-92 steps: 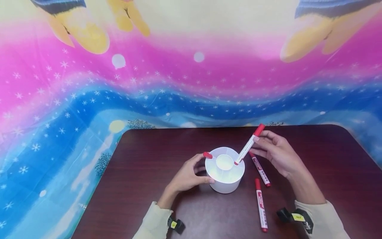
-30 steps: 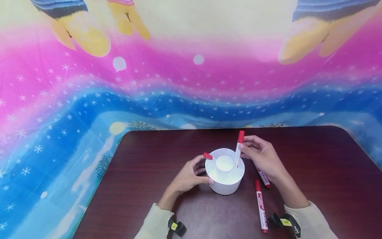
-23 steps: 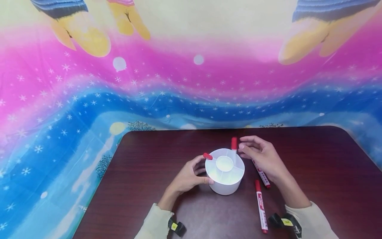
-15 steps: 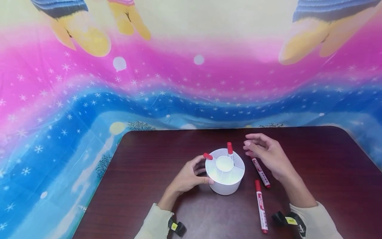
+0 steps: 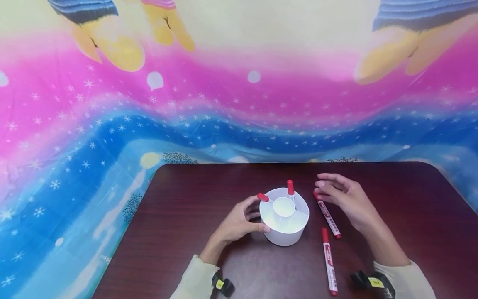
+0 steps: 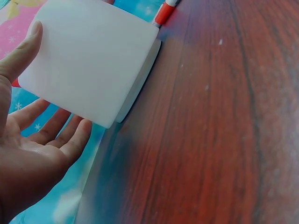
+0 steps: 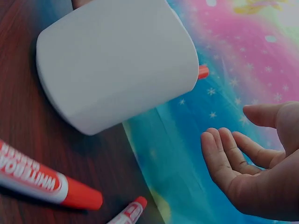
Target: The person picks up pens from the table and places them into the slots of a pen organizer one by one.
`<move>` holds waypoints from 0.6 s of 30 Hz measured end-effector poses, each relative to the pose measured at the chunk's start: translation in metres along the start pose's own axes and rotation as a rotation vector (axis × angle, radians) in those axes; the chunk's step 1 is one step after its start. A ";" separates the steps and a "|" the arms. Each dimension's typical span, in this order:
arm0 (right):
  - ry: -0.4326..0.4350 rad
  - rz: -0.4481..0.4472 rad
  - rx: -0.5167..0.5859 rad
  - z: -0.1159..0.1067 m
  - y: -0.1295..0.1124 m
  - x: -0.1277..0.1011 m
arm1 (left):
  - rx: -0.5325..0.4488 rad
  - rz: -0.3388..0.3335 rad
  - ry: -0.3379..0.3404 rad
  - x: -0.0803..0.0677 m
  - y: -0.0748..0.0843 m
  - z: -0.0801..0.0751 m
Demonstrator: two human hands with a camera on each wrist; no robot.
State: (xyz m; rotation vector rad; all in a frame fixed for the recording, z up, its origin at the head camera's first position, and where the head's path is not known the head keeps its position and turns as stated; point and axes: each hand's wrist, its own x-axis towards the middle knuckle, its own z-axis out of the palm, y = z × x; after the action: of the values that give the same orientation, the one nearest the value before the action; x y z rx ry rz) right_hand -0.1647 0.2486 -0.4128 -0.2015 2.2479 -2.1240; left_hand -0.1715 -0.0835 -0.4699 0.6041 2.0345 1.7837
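A round white desk organizer with a central cup and divided outer compartments stands on the table. My left hand grips its left side, thumb at the front near the rim and fingers round the back. A red-capped marker stands in a back compartment, cap above the rim. Another red marker leans at the left rim, its body hidden inside. My right hand is held in the air right of the organizer, fingers loosely bent and apart from the thumb, holding nothing.
Two red-and-white whiteboard markers lie on the table to the right: a farther marker close below my right hand and a nearer marker. The dark wooden table ends at a colourful patterned cloth behind.
My right hand has lowered a marker, first held tilted over the organizer, into a back compartment, let go and drawn away to the right. The left hand keeps its grip.
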 end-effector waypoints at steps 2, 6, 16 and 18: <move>0.001 0.003 -0.013 -0.003 0.002 -0.002 | -0.006 0.013 -0.004 0.001 -0.001 0.000; 0.005 -0.002 -0.005 -0.008 0.006 -0.004 | -0.004 0.010 -0.026 0.001 0.001 -0.003; 0.020 -0.013 0.021 -0.021 0.013 -0.009 | 0.025 -0.051 -0.020 -0.002 0.006 -0.015; 0.020 -0.011 0.015 -0.023 0.014 -0.011 | 0.023 -0.050 -0.030 -0.002 0.006 -0.012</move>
State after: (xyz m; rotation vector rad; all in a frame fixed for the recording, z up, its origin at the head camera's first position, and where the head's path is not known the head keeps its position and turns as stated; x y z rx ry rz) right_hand -0.1577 0.2734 -0.4262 -0.1935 2.2456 -2.1573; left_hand -0.1759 -0.0937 -0.4624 0.5784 2.0349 1.7147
